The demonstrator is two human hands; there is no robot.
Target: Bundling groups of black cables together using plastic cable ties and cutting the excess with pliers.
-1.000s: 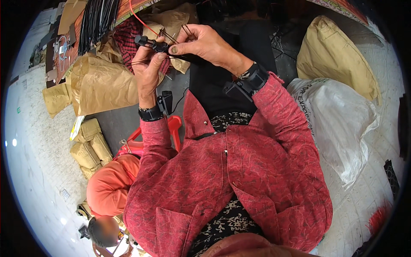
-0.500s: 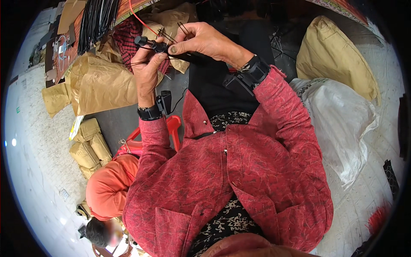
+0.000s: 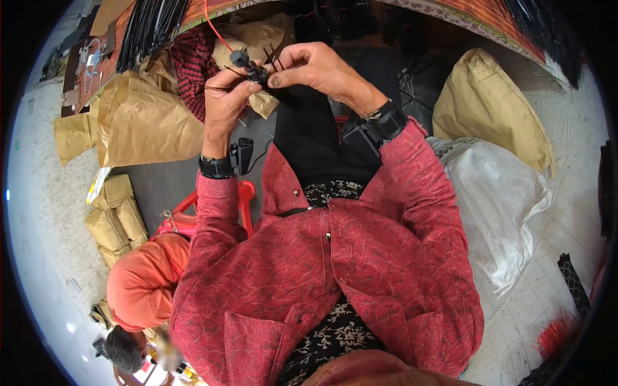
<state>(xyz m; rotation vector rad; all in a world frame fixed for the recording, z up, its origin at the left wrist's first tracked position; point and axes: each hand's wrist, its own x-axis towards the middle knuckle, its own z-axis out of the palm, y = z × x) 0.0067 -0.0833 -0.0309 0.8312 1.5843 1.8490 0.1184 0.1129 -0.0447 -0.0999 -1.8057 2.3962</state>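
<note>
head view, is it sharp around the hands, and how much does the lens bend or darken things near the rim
Head view: left hand and right hand are sharp, as is the small black part they hold; even light, no glare; the table edge curves strongly toward the rim; corners are black; a patch at the bottom left is blurred.

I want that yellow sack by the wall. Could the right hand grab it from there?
Probably not right away: the right hand is busy pinching a small black part with the left hand, and the yellow sack lies off to the side, apart.
</note>
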